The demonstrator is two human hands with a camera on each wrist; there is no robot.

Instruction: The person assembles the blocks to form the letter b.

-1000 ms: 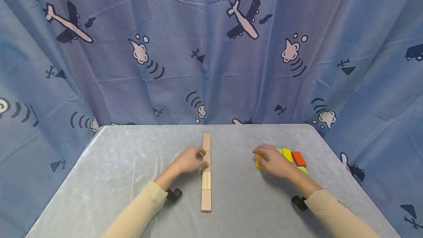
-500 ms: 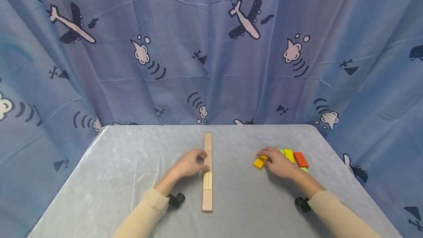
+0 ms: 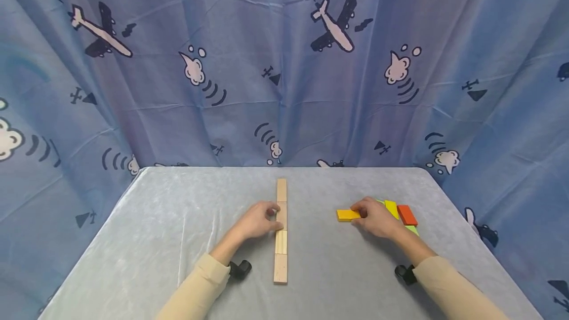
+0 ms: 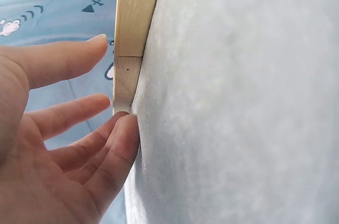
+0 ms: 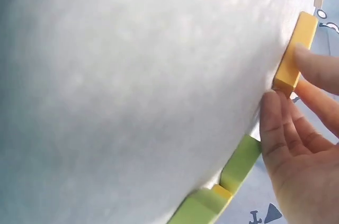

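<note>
In the head view, wooden blocks (image 3: 281,268) lie end to end in a straight row down the middle of the table. My left hand (image 3: 258,220) rests at the left side of this row, fingertips touching the second block from the far end; its fingers (image 4: 79,152) look relaxed in the left wrist view. Farther right, my right hand (image 3: 375,217) pinches an orange-yellow block (image 3: 345,215) that lies crosswise, its free end towards the row. The right wrist view has the thumb against this block (image 5: 303,36) and the fingers by its near end.
Behind my right hand lie a yellow block (image 3: 392,208), a red block (image 3: 406,215) and a green block (image 3: 412,229); another green one is partly covered by the hand. A pale cloth covers the table (image 3: 146,241). A printed blue curtain (image 3: 240,63) hangs behind it.
The orange-yellow block has turned from pointing lengthwise to lying crosswise in my right hand, its free end now towards the row. My left hand has stayed beside the wooden blocks.
</note>
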